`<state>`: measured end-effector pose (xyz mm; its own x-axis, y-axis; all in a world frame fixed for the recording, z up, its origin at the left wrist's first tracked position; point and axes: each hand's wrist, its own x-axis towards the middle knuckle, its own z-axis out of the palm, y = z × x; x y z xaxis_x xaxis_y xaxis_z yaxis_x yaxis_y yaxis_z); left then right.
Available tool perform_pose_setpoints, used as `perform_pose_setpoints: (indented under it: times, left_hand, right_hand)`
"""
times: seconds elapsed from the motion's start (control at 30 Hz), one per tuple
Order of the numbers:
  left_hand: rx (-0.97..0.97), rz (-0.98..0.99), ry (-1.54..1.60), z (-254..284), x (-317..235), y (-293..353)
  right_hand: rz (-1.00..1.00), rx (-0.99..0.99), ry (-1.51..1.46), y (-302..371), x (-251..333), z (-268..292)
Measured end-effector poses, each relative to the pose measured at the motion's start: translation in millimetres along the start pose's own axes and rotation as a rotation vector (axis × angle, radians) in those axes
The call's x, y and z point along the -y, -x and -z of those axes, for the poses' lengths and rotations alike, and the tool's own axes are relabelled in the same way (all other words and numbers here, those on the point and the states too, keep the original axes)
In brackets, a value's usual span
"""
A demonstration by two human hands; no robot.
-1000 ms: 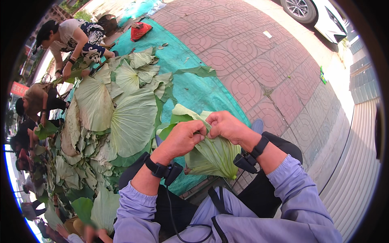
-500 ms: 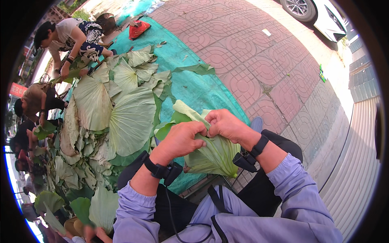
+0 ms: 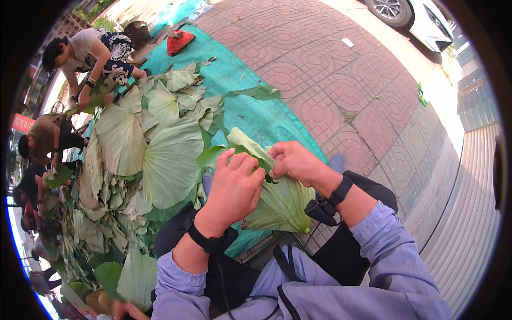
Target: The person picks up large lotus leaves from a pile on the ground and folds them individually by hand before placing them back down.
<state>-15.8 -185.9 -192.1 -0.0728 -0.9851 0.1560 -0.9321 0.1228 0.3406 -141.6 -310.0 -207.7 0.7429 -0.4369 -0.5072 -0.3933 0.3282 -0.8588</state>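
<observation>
Lotus leaf [image 3: 280,205] part-folded, flap [image 3: 244,140] loose, right of leaf pile [image 3: 173,162], pinched by right hand [image 3: 297,163], unclear grip from left hand [image 3: 230,186].

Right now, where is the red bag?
In the head view, the red bag sits at upper left on the teal tarp, beyond the pile of lotus leaves.
</observation>
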Motion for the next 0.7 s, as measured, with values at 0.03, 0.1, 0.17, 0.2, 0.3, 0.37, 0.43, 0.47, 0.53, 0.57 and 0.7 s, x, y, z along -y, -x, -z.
perform_pose_setpoints:
  times: [0.03,0.1,0.17,0.2,0.3,0.37,0.43,0.47,0.53,0.57,0.7]
  left_hand:
    - [-0.061,-0.024,-0.013,0,-1,0]
    - [-0.118,-0.048,-0.028,0,-3,0]
    - [-0.311,-0.034,-0.056,3,-6,-1]
    - [-0.376,-0.029,-0.064,3,-8,-1]
    - [-0.467,0.187,0.197,3,-13,8]
    - [-0.293,0.413,0.490,-1,-12,16]
    - [-0.112,0.570,0.779,-8,-11,19]
    - [-0.027,0.666,0.903,-11,-11,19]
    - [0.066,0.806,1.067,-15,-17,13]
    - [0.091,0.834,1.112,-16,-19,11]
    - [0.069,0.805,1.333,-28,-16,6]
  right_hand:
    - [0.006,-0.002,-0.008,0,0,0]
    - [0.024,0.001,-0.008,-1,-1,-1]
    - [0.039,0.003,-0.001,0,1,-2]
    - [0.023,0.001,-0.038,3,3,-3]
    - [0.010,-0.016,-0.088,4,3,-4]
    - [0.014,-0.025,-0.101,2,1,-4]
    - [0.032,-0.018,-0.081,1,2,-5]
    - [0.037,-0.015,-0.075,1,1,-5]
    - [0.034,-0.020,-0.074,1,2,-5]
    - [0.037,-0.020,-0.073,1,3,-6]
    - [0.061,-0.026,-0.069,1,4,-6]
